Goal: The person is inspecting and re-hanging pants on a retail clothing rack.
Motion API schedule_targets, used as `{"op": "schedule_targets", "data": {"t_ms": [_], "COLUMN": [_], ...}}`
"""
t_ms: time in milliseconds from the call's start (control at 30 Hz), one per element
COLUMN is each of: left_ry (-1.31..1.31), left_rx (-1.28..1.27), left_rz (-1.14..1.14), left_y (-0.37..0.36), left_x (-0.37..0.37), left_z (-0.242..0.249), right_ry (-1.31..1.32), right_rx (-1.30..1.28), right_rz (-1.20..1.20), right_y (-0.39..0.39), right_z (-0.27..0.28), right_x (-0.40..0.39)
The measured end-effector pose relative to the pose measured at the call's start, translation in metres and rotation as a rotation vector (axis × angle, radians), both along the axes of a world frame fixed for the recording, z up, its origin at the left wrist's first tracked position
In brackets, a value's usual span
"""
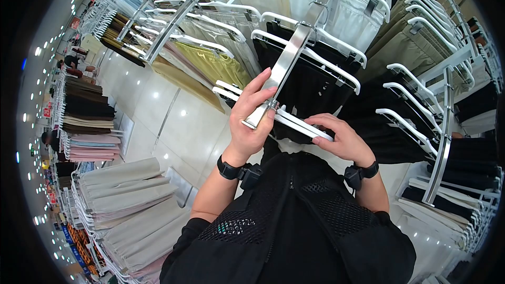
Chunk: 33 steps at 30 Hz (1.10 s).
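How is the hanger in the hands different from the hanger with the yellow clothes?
The hanger in the hands sits at the tip of the metal arm, gripped by the left hand and right hand; the yellow-clothes hanger hangs untouched on another arm. The held one carries black fabric; the other carries yellow fabric. The held one is nearest the camera; the other is farther back. Both are white.

Your left hand wraps the end of the metal rack arm, thumb on its tip. Your right hand grips a white hanger carrying a black garment. More white hangers line neighbouring arms; folded trousers stacked lower left.
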<state>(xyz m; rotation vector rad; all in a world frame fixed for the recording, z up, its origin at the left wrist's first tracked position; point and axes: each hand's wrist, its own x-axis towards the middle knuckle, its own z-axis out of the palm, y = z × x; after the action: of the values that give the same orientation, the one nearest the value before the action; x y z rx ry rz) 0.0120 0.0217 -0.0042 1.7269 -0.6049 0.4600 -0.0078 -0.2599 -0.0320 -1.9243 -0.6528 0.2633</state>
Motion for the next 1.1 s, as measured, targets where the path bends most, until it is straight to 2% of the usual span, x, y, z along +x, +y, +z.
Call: {"op": "schedule_targets", "data": {"t_ms": [167, 533, 833, 1100], "left_ry": [0.015, -0.012, -0.007, -0.037], "left_rx": [-0.013, -0.001, -0.002, -0.046], "left_rz": [-0.002, 0.015, 0.005, 0.019], "left_y": [0.0, -0.001, 0.001, -0.003], "left_x": [0.0, 0.0, 0.0, 0.0], "left_z": [0.0, -0.004, -0.004, -0.003], "right_ry": [0.133, 0.117, 0.349, 0.373], "right_rx": [0.07, 0.113, 0.228, 0.279], "right_rz": [0.05, -0.053, -0.087, -0.065], "right_y": [0.004, 0.012, 0.008, 0.008], "right_z": [-0.001, -0.002, 0.0, -0.004], "right_x": [0.001, 0.004, 0.011, 0.017]}}
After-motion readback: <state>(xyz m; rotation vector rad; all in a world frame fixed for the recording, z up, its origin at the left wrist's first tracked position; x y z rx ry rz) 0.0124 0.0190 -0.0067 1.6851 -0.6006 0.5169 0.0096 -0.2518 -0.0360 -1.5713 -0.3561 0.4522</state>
